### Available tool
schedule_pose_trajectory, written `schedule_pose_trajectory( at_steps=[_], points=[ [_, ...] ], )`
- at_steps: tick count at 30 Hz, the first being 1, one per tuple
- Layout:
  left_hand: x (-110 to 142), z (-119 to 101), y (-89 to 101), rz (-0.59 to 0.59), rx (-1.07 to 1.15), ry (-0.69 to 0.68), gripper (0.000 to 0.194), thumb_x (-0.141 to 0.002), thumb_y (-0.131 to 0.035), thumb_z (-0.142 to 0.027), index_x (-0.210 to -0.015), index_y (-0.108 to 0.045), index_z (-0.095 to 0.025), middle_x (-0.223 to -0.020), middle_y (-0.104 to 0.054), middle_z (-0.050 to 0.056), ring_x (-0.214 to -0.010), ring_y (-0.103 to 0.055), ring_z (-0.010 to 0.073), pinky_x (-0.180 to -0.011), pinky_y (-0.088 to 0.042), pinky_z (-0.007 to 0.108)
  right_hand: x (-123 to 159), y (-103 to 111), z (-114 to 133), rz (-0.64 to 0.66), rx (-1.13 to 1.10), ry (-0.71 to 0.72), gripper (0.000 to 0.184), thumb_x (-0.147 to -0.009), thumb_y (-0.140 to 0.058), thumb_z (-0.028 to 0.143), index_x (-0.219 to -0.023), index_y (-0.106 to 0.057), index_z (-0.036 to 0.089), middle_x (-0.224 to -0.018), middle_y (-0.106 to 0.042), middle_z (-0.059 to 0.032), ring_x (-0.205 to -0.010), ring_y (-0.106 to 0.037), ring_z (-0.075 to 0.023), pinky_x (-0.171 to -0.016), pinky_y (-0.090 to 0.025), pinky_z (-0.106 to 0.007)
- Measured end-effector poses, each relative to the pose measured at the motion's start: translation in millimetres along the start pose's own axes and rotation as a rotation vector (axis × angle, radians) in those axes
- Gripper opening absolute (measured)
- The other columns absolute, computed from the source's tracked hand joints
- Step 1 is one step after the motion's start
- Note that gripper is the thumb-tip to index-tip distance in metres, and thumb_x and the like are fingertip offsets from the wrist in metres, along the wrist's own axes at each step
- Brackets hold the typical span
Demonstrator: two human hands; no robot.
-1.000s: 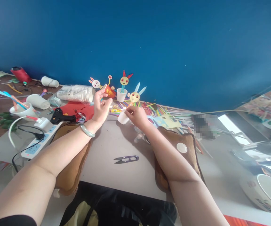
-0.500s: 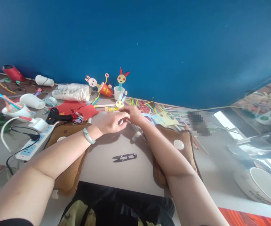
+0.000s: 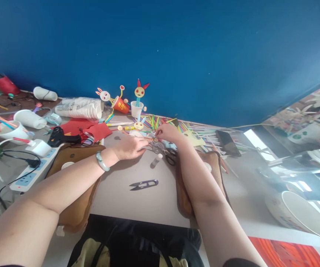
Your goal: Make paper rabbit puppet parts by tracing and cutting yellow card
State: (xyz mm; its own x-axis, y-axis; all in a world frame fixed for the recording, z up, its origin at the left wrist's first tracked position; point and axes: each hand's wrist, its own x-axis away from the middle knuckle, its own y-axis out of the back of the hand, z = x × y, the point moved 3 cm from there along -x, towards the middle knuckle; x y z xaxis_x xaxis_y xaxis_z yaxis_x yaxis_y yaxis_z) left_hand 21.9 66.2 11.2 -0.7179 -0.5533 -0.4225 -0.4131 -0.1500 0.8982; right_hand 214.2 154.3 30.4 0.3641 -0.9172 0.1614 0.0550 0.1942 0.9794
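White cup (image 3: 134, 133) w/ pale-yellow rabbit face (image 3: 139, 125) is just past L hand's fingers, mid-table; hand hides its lower part, face & blue ears show above. L to R: power strip (image 3: 28, 178), black glue gun (image 3: 62, 138), red paper (image 3: 99, 131), then tilted orange-red cup (image 3: 120, 105) at back by wall. L hand (image 3: 130, 147) next, palm down, fingers part-curled, thumb near index; can't tell if it grips the white cup. Red-eared figure (image 3: 139, 92) stands up in its own cup behind. Dark snips (image 3: 143, 184) lie nearer the person, apart from both hands. Small round disc (image 3: 156, 140) is right at R hand's fingertips; R hand (image 3: 169, 133) has thumb & index drawn close together, can't tell if disc's pinched or just touched. White cup is left of R hand, apart from it. Small white-capped tube (image 3: 157, 160) & black-handled scissors (image 3: 171, 157) lie below R hand; dark phone (image 3: 228, 143) further right.
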Motion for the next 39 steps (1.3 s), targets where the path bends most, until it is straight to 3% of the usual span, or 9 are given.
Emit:
schedule_pose_trajectory(
  at_steps=[9, 14, 16, 20, 22, 25, 28, 34, 39],
  points=[
    [0.5, -7.9, -6.2, 0.014, -0.09, -0.043, 0.017, -0.093, -0.052, -0.019, -0.084, -0.066, -0.018, -0.078, -0.069, 0.004, -0.067, -0.06, 0.0179, -0.057, -0.029, 0.032, -7.4, -19.7, -3.7, 0.036, 0.041, 0.014, 0.016, -0.079, -0.074, 0.024, -0.095, -0.078, 0.022, -0.104, -0.076, -0.0063, -0.098, -0.067, -0.022, -0.079, -0.045, -0.027],
    [-0.5, -7.2, -6.1, 0.025, -0.003, -0.036, 0.021, -0.093, -0.05, -0.018, -0.082, -0.067, -0.017, -0.08, -0.071, 0.005, -0.069, -0.06, 0.0174, -0.058, -0.029, 0.032, -0.1, -5.9, 5.1, -0.018, 0.046, 0.004, 0.011, -0.079, -0.069, 0.016, -0.087, -0.075, 0.021, -0.093, -0.076, -0.0047, -0.087, -0.066, -0.0193, -0.071, -0.043, -0.025],
    [-2.0, -7.2, -2.2, 0.007, 0.134, 0.031, 0.02, -0.093, -0.052, -0.022, -0.082, -0.068, -0.017, -0.08, -0.071, 0.005, -0.068, -0.06, 0.0162, -0.06, -0.033, 0.03, 10.4, 11.6, 15.8, -0.203, 0.002, 0.011, 0.013, -0.084, -0.062, 0.016, -0.088, -0.074, 0.02, -0.089, -0.074, -0.0045, -0.083, -0.065, -0.0185, -0.069, -0.042, -0.026],
    [-6.6, -5.6, 12.1, -0.09, 0.695, 0.277, 0.024, -0.092, -0.056, -0.036, -0.082, -0.069, -0.018, -0.08, -0.071, 0.003, -0.07, -0.059, 0.0135, -0.063, -0.04, 0.026, 53.2, 54.2, 49.2, -0.886, -0.276, 0.288, 0.016, -0.093, -0.058, 0.026, -0.091, -0.072, 0.02, -0.083, -0.07, -0.0028, -0.069, -0.059, -0.0143, -0.065, -0.047, -0.027],
    [-8.7, -2.6, 18.4, -0.149, 1.002, 0.416, 0.032, -0.092, -0.056, -0.044, -0.08, -0.067, -0.017, -0.079, -0.07, 0.004, -0.062, -0.053, 0.0108, -0.058, -0.038, 0.025, 73.5, 64.7, 65.1, -1.02, -0.263, 0.451, 0.018, -0.097, -0.056, 0.029, -0.092, -0.073, 0.022, -0.085, -0.069, -0.003, -0.07, -0.06, -0.0138, -0.065, -0.049, -0.027],
    [-10.9, 4.3, 23.9, -0.247, 1.352, 0.596, 0.035, -0.09, -0.054, -0.049, -0.082, -0.065, -0.016, -0.079, -0.069, 0.005, -0.05, -0.036, 0.007, -0.048, -0.027, 0.025, 89.1, 64.8, 77.9, -0.943, -0.06, 0.602, 0.024, -0.1, -0.051, 0.026, -0.094, -0.074, 0.026, -0.096, -0.07, -0.0053, -0.081, -0.066, -0.0158, -0.071, -0.053, -0.03],
    [-12.3, 8.1, 26.4, -0.294, 1.525, 0.689, 0.033, -0.089, -0.055, -0.047, -0.081, -0.063, -0.017, -0.077, -0.066, 0.005, -0.048, -0.034, 0.0063, -0.046, -0.024, 0.025, 93.3, 50.3, 71.5, -0.805, 0.133, 0.636, 0.026, -0.1, -0.049, 0.024, -0.099, -0.075, 0.027, -0.101, -0.073, -0.0059, -0.078, -0.065, -0.0162, -0.068, -0.052, -0.031],
    [-12.4, -3.5, 23.0, -0.022, 1.63, 0.645, 0.023, -0.077, -0.074, -0.036, -0.079, -0.063, -0.016, -0.078, -0.066, 0.003, -0.05, -0.037, 0.0041, -0.046, -0.021, 0.022, 103.7, 15.0, 45.0, -0.791, 0.221, 0.654, 0.026, -0.099, -0.05, 0.02, -0.104, -0.075, 0.026, -0.1, -0.074, -0.0073, -0.074, -0.063, -0.0149, -0.065, -0.047, -0.028],
    [-10.6, -3.7, 12.2, 0.043, 1.63, 0.669, 0.03, -0.071, -0.083, -0.036, -0.079, -0.064, -0.014, -0.077, -0.069, 0.004, -0.048, -0.039, 0.0024, -0.045, -0.02, 0.02, 110.6, -3.1, 40.0, -0.764, 0.041, 0.603, 0.022, -0.097, -0.054, 0.02, -0.106, -0.074, 0.024, -0.103, -0.076, -0.0088, -0.082, -0.068, -0.0172, -0.072, -0.052, -0.029]
  ],
)
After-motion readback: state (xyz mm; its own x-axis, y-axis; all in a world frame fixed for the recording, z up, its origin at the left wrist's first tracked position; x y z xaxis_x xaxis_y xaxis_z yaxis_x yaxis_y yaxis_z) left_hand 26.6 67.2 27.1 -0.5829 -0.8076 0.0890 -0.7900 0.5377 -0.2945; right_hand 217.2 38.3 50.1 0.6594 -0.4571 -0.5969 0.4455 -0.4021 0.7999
